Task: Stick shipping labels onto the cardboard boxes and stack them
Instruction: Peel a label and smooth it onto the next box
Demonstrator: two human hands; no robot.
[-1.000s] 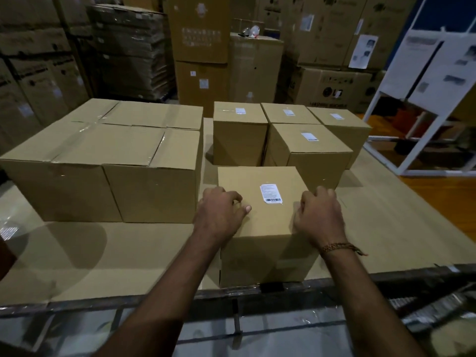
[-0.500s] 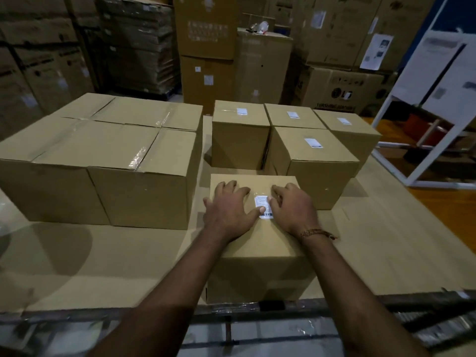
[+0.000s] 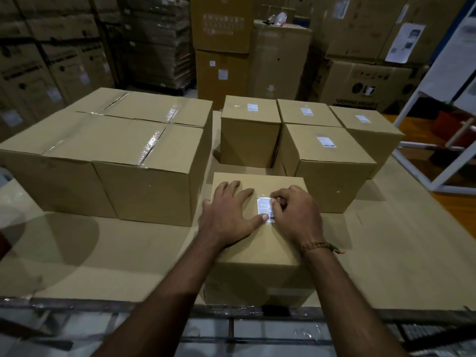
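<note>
A small cardboard box stands at the near edge of the table, right in front of me. A white shipping label with a barcode lies on its top. My left hand rests flat on the box top, fingers spread, thumb tip touching the label's lower left corner. My right hand lies over the label's right side with curled fingers pressing on its edge. Behind stand several small boxes that carry labels on top.
Two large taped boxes sit side by side at the left of the cardboard-covered table. Tall stacks of cartons fill the background. A white frame stand is at the right on an orange floor.
Both hands moved from the box's sides onto its top and closed in on the label. The right hand's fingers have curled over the label's right edge. The view has shifted closer.
</note>
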